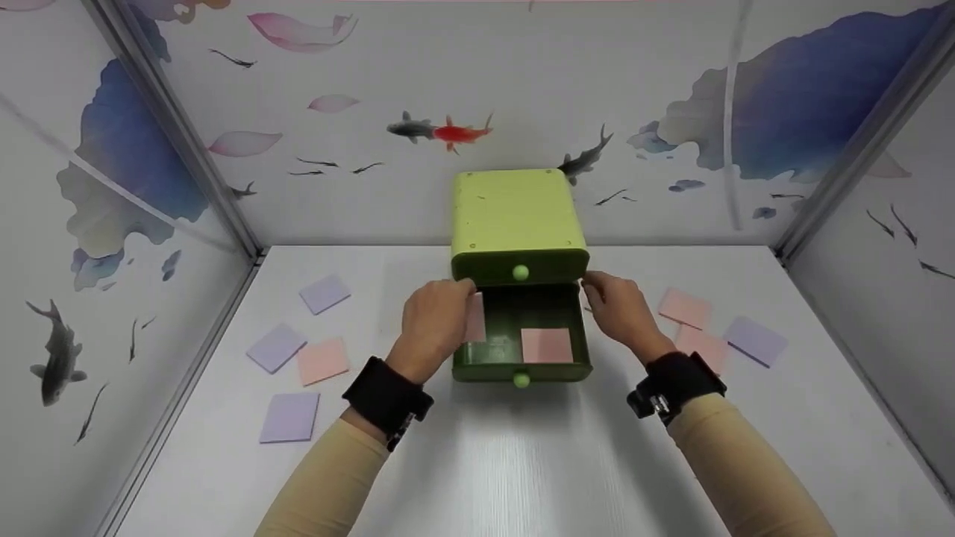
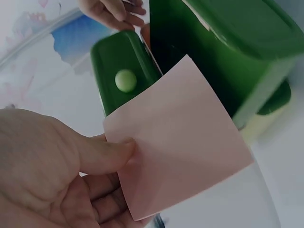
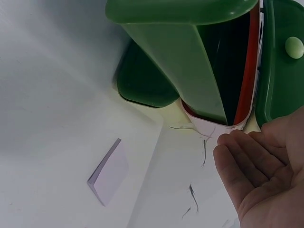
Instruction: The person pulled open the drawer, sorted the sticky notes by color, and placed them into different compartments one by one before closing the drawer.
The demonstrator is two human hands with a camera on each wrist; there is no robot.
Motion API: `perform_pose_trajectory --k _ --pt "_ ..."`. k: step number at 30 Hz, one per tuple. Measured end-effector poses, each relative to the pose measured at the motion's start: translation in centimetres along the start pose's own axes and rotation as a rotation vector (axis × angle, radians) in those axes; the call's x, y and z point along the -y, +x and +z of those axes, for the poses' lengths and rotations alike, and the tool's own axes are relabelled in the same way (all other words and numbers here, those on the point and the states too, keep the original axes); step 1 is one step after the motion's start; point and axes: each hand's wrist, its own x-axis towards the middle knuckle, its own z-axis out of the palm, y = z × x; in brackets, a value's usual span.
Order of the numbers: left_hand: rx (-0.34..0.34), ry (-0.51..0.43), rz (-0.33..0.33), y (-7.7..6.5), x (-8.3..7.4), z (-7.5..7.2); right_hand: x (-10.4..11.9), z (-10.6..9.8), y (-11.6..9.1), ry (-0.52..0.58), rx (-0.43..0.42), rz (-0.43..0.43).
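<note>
My left hand pinches a pink paper square, thumb on top and fingers beneath. In the head view this square overlaps the left side of a pulled-out green drawer. A second pink square lies inside the drawer, near its front right. The drawer belongs to a small green cabinet, whose top drawer front with a round knob is closed. My right hand is at the cabinet's right side. Its fingers are extended and hold nothing, close to the cabinet wall.
Purple squares and a pink square lie on the white table left of the cabinet. On the right are two pink squares and a purple one. Painted panels enclose the table at the back and sides.
</note>
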Motion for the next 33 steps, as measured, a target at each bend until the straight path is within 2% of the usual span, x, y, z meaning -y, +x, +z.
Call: perform_pose_trajectory --k 5,9,17,23,27,33 --pt "0.036 -0.042 0.054 0.6 -1.3 0.9 -0.1 -0.1 0.0 0.008 0.008 0.003" --pt "0.094 -0.092 0.061 1.3 -1.7 2.2 0.0 -0.2 -0.1 0.017 0.015 0.006" --pt "0.323 -0.117 0.033 3.3 -1.7 4.8 0.0 -0.1 -0.1 0.026 0.011 0.019" --pt "0.472 -0.128 0.002 4.1 -1.6 6.1 0.0 -0.1 -0.1 0.037 0.006 0.021" --pt "0.482 -0.128 -0.001 4.2 -1.5 6.9 -0.3 -0.1 0.0 0.039 0.006 0.024" --pt "0.403 -0.073 0.025 4.1 -1.5 7.9 -0.4 0.3 0.2 0.053 0.004 0.016"
